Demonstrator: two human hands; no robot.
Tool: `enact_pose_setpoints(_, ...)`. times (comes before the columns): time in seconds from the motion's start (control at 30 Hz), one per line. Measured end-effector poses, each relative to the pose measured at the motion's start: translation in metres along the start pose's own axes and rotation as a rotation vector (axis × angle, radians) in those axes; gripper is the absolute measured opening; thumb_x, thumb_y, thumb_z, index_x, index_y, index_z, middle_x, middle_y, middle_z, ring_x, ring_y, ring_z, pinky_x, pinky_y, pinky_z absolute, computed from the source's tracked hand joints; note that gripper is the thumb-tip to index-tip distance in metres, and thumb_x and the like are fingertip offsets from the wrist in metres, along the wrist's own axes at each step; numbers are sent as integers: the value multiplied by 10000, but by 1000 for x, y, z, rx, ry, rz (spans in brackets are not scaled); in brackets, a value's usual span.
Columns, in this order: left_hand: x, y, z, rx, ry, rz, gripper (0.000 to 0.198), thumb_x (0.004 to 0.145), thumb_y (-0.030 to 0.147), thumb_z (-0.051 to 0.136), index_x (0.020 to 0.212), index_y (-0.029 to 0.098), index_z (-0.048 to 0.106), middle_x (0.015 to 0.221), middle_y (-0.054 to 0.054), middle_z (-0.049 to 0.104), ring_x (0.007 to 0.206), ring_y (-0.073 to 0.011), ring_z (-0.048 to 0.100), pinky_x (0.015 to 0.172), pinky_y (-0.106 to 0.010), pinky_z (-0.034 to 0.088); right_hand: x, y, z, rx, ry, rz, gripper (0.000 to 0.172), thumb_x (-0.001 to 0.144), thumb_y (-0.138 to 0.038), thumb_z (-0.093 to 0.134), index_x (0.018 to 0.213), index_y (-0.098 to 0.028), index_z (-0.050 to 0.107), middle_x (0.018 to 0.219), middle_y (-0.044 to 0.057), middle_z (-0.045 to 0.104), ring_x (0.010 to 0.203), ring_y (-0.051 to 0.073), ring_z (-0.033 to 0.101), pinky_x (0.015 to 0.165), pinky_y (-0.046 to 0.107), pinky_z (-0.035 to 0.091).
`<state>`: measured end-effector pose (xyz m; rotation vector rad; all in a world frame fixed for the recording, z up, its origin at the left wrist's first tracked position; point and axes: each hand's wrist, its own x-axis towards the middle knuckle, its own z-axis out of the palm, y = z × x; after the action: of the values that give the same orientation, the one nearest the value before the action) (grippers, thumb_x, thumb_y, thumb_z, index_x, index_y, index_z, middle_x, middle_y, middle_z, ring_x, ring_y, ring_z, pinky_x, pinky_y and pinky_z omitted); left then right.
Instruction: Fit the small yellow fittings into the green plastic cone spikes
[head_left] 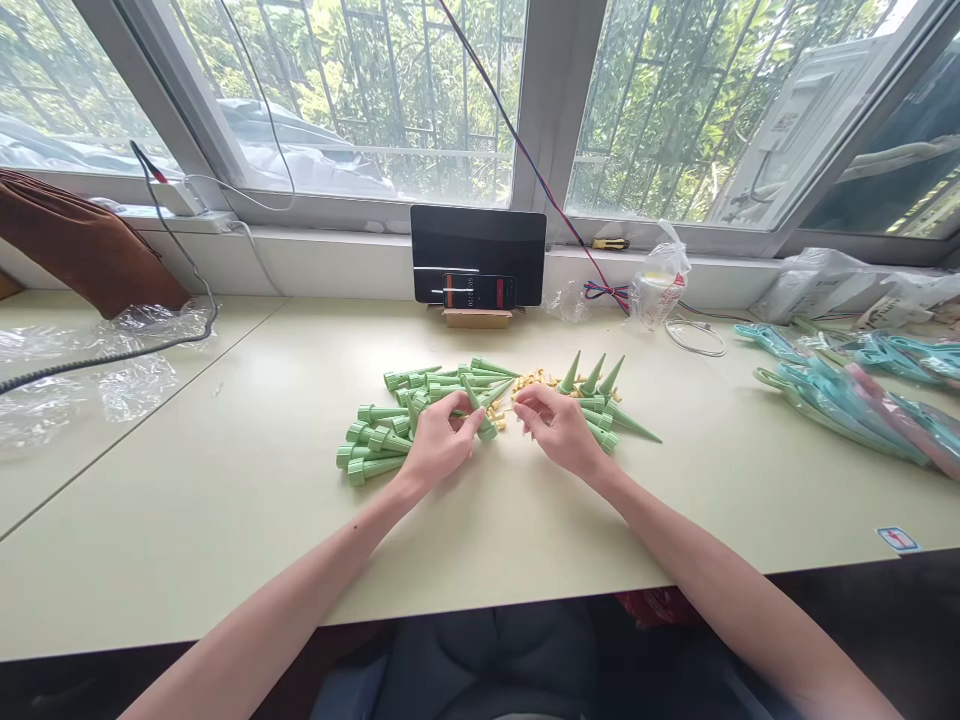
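My left hand (441,440) is closed around a green plastic watering spike (487,431), which it holds tilted, tip up and wide end down. My right hand (561,430) is pinched just to the right of it; whatever its fingertips hold is too small to make out. Small yellow plastic pieces (534,379) lie heaped just beyond and between the hands. Many more green spikes (375,467) lie in a pile beside and behind my left hand. Behind my right hand, several green spikes (591,375) stand point up, with others (634,423) lying down.
A dark tablet (478,240) and a phone (480,291) lean on a stand at the back. Packaged teal items (847,400) lie at the right. A plastic bag (658,285) sits by the sill; clear wrap (127,365) and a brown bag (82,245) are at the left.
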<state>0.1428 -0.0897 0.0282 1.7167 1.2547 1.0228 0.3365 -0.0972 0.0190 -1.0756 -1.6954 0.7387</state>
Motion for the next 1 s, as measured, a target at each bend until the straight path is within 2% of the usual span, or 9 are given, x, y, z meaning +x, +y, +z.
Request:
enact_pose_setpoints(0.57, 1, -2, 0, -2, 13, 7, 233, 858, 416, 587, 812, 188, 576, 904, -37, 675, 464, -95, 541, 435, -233, 453, 0, 0, 0, -23, -14, -11, 160, 913, -361, 570, 869, -212, 611, 717, 15, 633, 567, 146, 581, 549, 282, 508)
enact_pose_setpoints(1.0, 0, -1, 0, 15, 9, 28, 244, 865, 420, 587, 797, 185, 568, 876, -29, 663, 482, -95, 533, 459, -232, 437, 0, 2, 0, -21, -51, -15, 213, 917, -406, 571, 895, -203, 631, 804, 40, 676, 623, 160, 628, 566, 294, 543)
